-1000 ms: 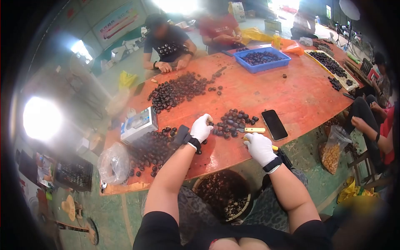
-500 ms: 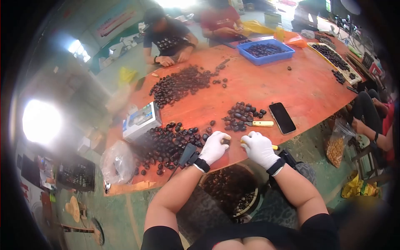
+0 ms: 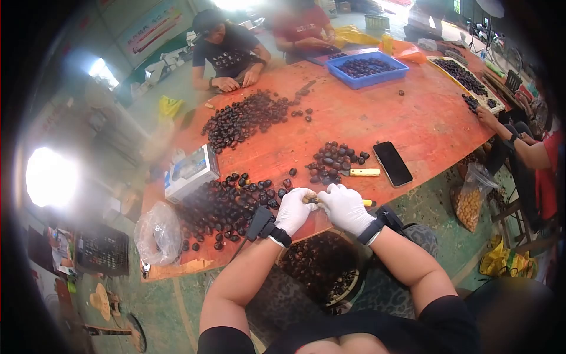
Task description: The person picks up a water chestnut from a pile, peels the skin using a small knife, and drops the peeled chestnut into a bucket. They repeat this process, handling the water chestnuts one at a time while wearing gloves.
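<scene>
In my gloved left hand (image 3: 296,207), fingers are closed on a small dark brown nut (image 3: 311,200), partly covered by the fingertips. My gloved right hand (image 3: 344,206) is wrapped round a yellow-handled tool (image 3: 369,203); its working end is hidden at the nut, where both hands meet. Beside my left hand spreads a heap of shiny dark nuts (image 3: 221,206). A smaller pile of nuts (image 3: 334,159) lies just beyond my hands, with a pale wooden-handled knife (image 3: 364,172) at its edge. Below the table edge, a round basket (image 3: 352,289) holds dark peelings.
On the red table (image 3: 259,159) lie a phone (image 3: 392,164), a white box (image 3: 191,174), a clear plastic bag (image 3: 158,233), a blue tray (image 3: 374,81) and another nut pile (image 3: 244,121). People sit opposite and at the right. A bag of pale nuts (image 3: 469,203) stands on the right.
My right hand has moved left with the yellow-handled tool, up to the nut in my left hand. At the right, a person's arm now reaches onto the table. The view has shifted slightly.
</scene>
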Motion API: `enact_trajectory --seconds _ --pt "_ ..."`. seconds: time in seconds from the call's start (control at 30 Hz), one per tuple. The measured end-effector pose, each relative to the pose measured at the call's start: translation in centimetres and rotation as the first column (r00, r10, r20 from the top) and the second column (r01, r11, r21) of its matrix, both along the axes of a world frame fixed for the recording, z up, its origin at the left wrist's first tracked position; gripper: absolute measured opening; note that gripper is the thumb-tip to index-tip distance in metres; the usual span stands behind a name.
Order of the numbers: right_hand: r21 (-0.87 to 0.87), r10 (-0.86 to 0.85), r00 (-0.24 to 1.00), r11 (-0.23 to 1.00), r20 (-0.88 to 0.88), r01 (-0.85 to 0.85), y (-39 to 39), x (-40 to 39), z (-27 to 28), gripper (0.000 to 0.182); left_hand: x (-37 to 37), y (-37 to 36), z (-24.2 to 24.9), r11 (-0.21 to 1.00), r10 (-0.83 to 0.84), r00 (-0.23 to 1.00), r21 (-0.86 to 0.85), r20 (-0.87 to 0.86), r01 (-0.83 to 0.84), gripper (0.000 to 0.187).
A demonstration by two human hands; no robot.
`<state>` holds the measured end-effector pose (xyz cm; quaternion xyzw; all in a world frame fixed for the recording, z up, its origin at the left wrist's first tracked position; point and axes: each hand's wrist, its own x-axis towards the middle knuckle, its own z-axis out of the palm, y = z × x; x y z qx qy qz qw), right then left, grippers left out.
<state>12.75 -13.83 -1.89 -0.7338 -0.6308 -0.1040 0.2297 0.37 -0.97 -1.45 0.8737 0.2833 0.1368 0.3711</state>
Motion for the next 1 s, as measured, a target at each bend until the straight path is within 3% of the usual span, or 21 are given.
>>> enact_trajectory --seconds 0.53,0.63,1.0 --pt "-0.04 -0.043 0.994 0.998 0.101 0.047 -1.3 1.2 -0.6 0.012 -0.1 -0.4 0.2 0.999 0.024 1.0 0.037 -0.005 -0.024 0.031" --pt "0.019 -0.058 0.998 0.998 0.016 0.057 -1.3 0.3 -0.1 0.014 -0.1 -0.4 0.1 0.999 0.015 0.999 0.043 0.044 -0.017 0.032" --pt "-0.016 -0.047 0.998 0.999 0.032 0.048 -0.4 -0.7 -0.3 0.016 0.0 -0.4 0.1 0.987 0.001 1.0 0.159 -0.004 0.0 0.032"
